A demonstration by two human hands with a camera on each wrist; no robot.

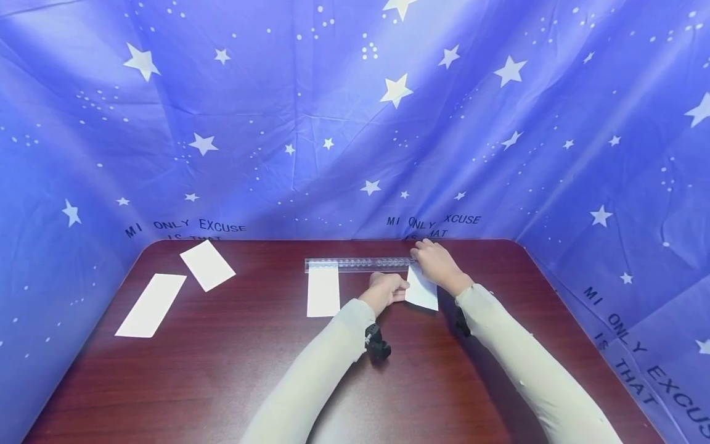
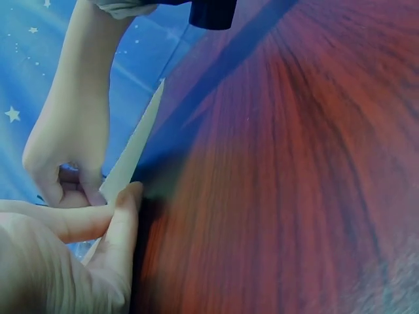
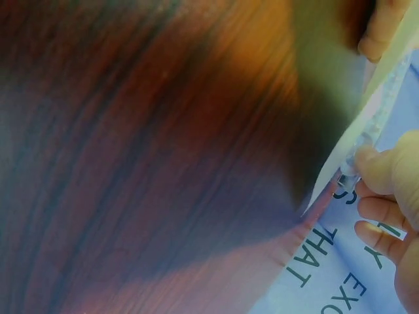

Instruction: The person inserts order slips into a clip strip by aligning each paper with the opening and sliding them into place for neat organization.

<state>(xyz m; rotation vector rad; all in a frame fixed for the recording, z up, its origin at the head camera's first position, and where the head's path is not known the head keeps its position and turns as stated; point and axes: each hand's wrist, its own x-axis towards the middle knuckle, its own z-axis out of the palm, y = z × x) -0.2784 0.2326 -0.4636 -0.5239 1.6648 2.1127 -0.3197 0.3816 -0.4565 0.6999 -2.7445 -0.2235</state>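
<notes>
My left hand (image 1: 388, 290) pinches the left edge of a white paper strip (image 1: 423, 293) between thumb and finger. In the left wrist view, this strip (image 2: 134, 154) stands tilted up off the tabletop. My right hand (image 1: 440, 265) is at the strip's far end, its fingers curled. In the right wrist view, the thumb and fingers of that hand (image 3: 393, 196) hold the end of a clear plastic ruler (image 3: 348, 178), against the paper. The ruler (image 1: 371, 265) extends leftward to a second white strip (image 1: 323, 296), overlapping its far end.
Two more white paper pieces, one (image 1: 151, 306) nearer and one (image 1: 208, 265) farther back, lie on the left of the dark red wooden table (image 1: 222, 382). A blue star-printed cloth (image 1: 333, 123) hangs around the back and sides.
</notes>
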